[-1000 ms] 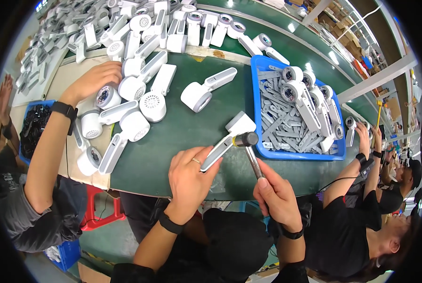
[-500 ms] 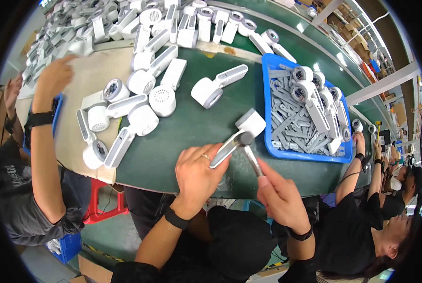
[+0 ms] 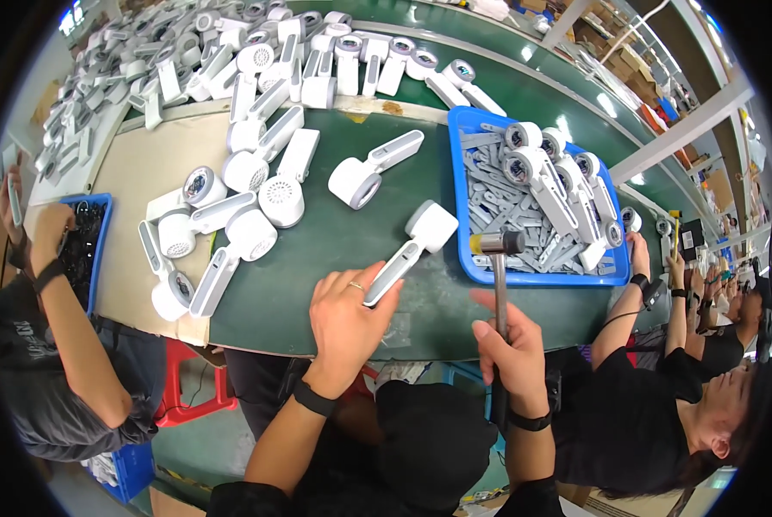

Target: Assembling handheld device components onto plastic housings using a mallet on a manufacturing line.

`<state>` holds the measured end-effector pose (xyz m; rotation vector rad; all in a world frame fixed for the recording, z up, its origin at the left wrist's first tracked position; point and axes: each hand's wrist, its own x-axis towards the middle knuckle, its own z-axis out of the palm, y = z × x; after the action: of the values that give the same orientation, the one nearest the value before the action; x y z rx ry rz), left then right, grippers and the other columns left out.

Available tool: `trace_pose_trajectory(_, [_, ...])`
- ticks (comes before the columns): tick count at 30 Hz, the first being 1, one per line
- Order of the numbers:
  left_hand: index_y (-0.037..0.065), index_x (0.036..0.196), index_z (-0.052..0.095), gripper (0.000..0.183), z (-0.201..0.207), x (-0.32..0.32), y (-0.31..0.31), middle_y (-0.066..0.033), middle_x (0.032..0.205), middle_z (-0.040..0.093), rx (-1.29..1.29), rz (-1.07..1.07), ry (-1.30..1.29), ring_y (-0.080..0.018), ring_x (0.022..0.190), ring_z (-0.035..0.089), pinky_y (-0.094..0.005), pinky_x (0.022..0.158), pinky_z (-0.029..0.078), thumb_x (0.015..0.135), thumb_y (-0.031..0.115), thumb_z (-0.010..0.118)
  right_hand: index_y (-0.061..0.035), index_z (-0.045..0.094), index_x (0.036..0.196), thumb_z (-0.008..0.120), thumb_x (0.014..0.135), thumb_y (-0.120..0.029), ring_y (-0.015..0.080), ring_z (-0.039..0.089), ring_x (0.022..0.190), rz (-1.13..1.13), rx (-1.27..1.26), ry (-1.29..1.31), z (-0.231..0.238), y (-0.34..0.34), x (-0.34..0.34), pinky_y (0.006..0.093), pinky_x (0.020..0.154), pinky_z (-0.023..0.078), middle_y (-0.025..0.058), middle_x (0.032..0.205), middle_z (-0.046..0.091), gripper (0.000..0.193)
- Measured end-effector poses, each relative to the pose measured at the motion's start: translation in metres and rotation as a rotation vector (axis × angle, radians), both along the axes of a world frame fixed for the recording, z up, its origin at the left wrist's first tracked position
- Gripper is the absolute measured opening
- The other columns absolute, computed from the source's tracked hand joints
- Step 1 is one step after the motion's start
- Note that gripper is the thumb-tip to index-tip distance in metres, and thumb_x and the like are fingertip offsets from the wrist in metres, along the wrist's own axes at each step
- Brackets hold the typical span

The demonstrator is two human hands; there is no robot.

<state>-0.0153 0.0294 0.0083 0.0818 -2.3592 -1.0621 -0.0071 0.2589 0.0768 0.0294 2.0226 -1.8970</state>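
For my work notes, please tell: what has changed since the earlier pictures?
The hammer, gripped by the right hand, moved right, away from the white device. The left-side co-worker's hand went from the grouped devices to the blue bin. Unchanged: the left hand holds the white device.

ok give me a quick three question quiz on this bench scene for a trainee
1. Which hand holds the hammer: a) left or b) right?
2. True or false: the blue tray holds only flat grey pieces.
3. Fill in the blank: the left hand holds a white handheld fan by its ____.

Key: 1. b, the right hand. 2. False; white fans lie on top of them. 3. handle.
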Motion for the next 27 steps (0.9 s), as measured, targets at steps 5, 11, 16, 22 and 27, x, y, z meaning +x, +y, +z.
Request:
trace_pose_trajectory(5, [-0.002,0.113,0.076,0.037,0.003,0.004,0.005,-0.0128,0.087,0.074,-0.002,0.031,-0.112,-0.0235,0.074,0.067,-0.0353,0.072,0.052,0.085,0.022,0.083,0.0006,0.063,0.120,0.059,0.106,-0.018,0.0071,0.051,0.044,0.006,0.050,-0.104,-0.009,-0.007,-0.003,0.0245,0.042,0.039,0.0010,0.067,0.061,0.023])
trace_pose_trajectory(11, [-0.011,0.141,0.054,0.068,0.022,0.009,0.026,-0.0106,0.068,0.071,0.446,-0.060,-0.422,-0.0278,0.063,0.069,-0.0407,0.065,0.053,0.096,0.036,0.072,0.0021,0.058,0.125,0.068,0.102,-0.022,0.0061,0.049,0.042,0.061,0.173,0.009,-0.012,-0.032,-0.013,0.0237,0.037,0.036,0.0035,0.081,0.066,0.035])
trace_pose_trajectory(16, [-0.006,0.136,0.061,0.056,0.015,0.020,0.028,-0.0108,0.068,0.073,0.366,-0.237,-0.479,-0.0206,0.063,0.071,-0.0345,0.062,0.054,0.103,0.038,0.063,0.0009,0.058,0.127,0.075,0.095,-0.013,0.0053,0.049,0.044,0.001,0.203,0.014,-0.013,-0.032,-0.015,0.0250,0.038,0.038,0.0010,0.079,0.064,0.039])
trace_pose_trajectory(22, [-0.001,0.120,0.072,0.031,0.057,0.031,-0.003,-0.0115,0.077,0.076,0.395,-0.062,-0.364,-0.0168,0.064,0.072,-0.0305,0.061,0.055,0.099,0.022,0.070,-0.0018,0.051,0.136,0.071,0.091,0.002,0.0045,0.051,0.050,0.027,0.112,0.013,-0.022,-0.010,-0.029,0.0229,0.042,0.040,0.0034,0.121,0.075,0.050])
trace_pose_trajectory(27, [-0.003,0.123,0.070,0.029,0.095,0.000,-0.020,-0.0062,0.088,0.077,0.247,-0.169,-0.330,-0.0073,0.081,0.066,-0.0241,0.075,0.052,0.102,0.017,0.067,-0.0031,0.053,0.143,0.071,0.091,0.002,0.0028,0.048,0.047,0.112,0.094,-0.034,-0.013,0.007,-0.021,0.0224,0.041,0.038,0.0105,0.122,0.074,0.056])
